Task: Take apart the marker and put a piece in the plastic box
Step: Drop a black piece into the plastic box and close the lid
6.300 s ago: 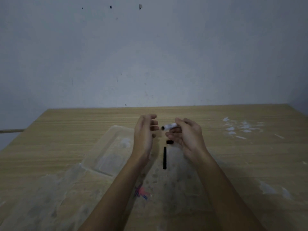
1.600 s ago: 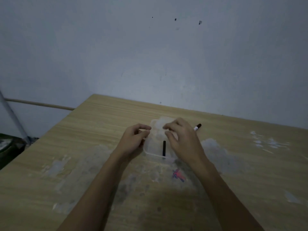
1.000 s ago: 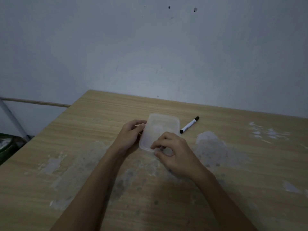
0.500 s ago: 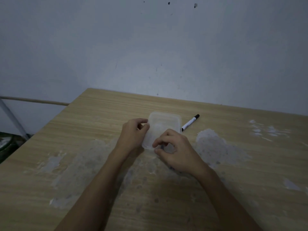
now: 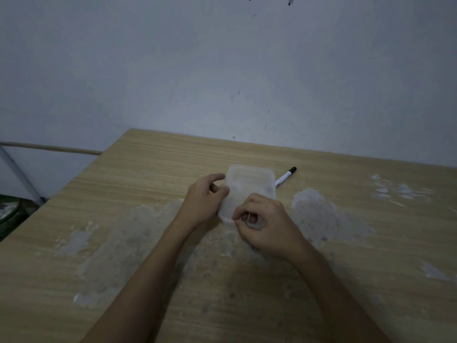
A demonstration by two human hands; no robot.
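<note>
1. While the plastic box sat lidded on the wooden tabletop, I saw my left hand curled against its left edge, thumb and fingers pressed to the rim.
2. My right hand was bent over the near right corner, fingertips pinching the lid's edge there.
3. The marker lay on the tabletop just beside the box's far right corner, black end pointing away; I could not tell whether they touched.
4. The cloudy lid hid whatever was inside.
5. Pale worn patches marked the wood nearby.
</note>
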